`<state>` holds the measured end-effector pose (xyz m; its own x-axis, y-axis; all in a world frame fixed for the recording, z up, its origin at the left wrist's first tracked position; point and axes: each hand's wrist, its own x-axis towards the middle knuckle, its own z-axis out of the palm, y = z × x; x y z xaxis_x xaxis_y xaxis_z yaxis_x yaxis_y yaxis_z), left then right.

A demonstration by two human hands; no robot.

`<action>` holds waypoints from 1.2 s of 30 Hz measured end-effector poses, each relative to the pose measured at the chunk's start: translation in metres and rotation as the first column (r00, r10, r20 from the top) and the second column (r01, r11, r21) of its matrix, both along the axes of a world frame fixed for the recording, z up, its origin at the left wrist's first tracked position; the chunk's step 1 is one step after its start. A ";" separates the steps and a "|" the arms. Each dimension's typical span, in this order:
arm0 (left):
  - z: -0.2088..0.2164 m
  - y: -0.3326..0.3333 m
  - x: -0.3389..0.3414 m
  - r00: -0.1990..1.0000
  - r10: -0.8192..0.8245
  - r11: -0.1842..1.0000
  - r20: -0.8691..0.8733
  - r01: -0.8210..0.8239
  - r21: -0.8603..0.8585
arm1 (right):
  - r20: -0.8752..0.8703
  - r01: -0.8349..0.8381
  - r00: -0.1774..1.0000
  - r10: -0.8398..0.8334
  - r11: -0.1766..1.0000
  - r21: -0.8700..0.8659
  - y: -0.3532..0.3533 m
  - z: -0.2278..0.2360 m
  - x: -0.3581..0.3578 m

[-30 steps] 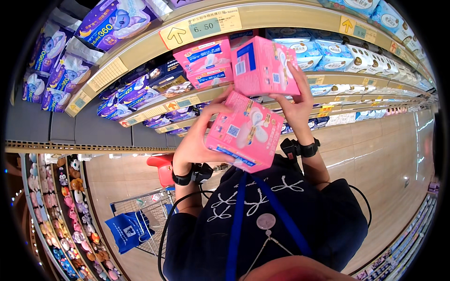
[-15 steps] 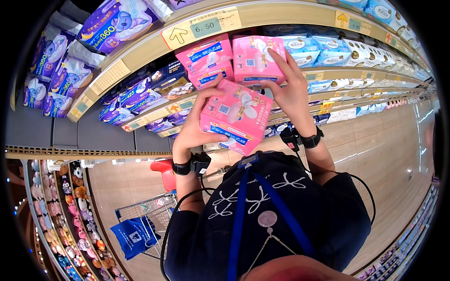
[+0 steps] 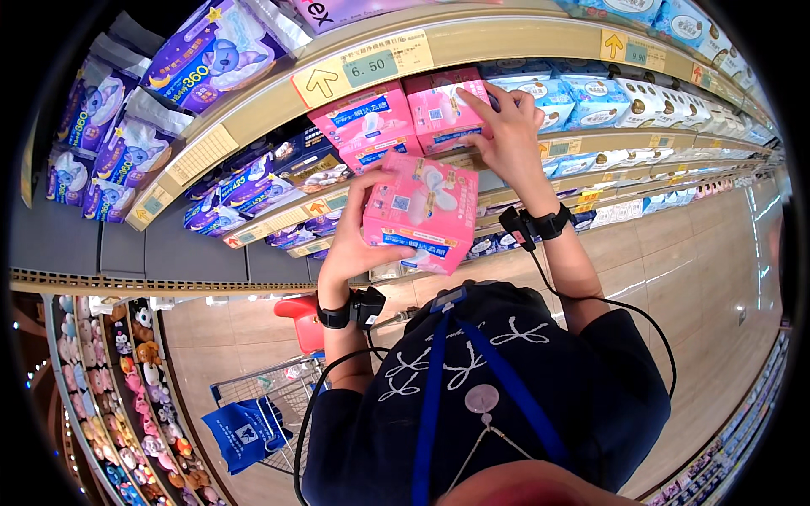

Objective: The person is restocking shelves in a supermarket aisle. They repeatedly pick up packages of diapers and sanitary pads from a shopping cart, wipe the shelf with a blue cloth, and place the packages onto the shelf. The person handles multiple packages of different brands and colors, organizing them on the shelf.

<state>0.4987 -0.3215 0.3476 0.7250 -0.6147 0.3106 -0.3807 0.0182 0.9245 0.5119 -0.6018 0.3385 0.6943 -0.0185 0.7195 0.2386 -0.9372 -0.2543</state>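
My left hand (image 3: 345,240) grips a pink pack of sanitary pads (image 3: 426,202) by its left side, thumb along the front and fingers behind. It is held in front of the shelf, close to my chest. My right hand (image 3: 512,139) is at a second pink pack (image 3: 440,105) standing on the shelf, with the index finger on its top and the thumb at its near edge. Its other fingers are curled at the pack's right side. More pink packs (image 3: 364,118) stand stacked directly left of that one.
Blue tissue packs (image 3: 591,99) fill the shelf to the right; purple packs (image 3: 215,55) are at the upper left. A shelf rail (image 3: 489,38) with price tags runs above my hands. A shopping cart (image 3: 283,384) with a blue bag (image 3: 240,434) stands lower left, near a red seat (image 3: 302,320).
The pack under my right hand has moved back into the shelf, level with the stacked ones, and the right hand went with it. The left hand's pack has shifted slightly.
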 end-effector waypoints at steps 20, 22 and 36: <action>0.059 -0.061 -0.017 0.752 0.236 0.920 0.616 -0.377 0.108 | 0.036 -0.459 0.777 0.628 0.527 0.716 0.017 -0.016 -0.063; 0.053 -0.067 -0.016 0.814 0.231 0.962 0.533 -0.274 0.001 | 0.079 -0.439 0.795 0.601 0.481 0.759 0.011 -0.018 -0.065; 0.033 -0.072 -0.012 0.814 0.250 0.963 0.524 -0.265 -0.049 | 0.300 -0.513 0.793 0.530 0.316 0.798 -0.008 -0.022 -0.079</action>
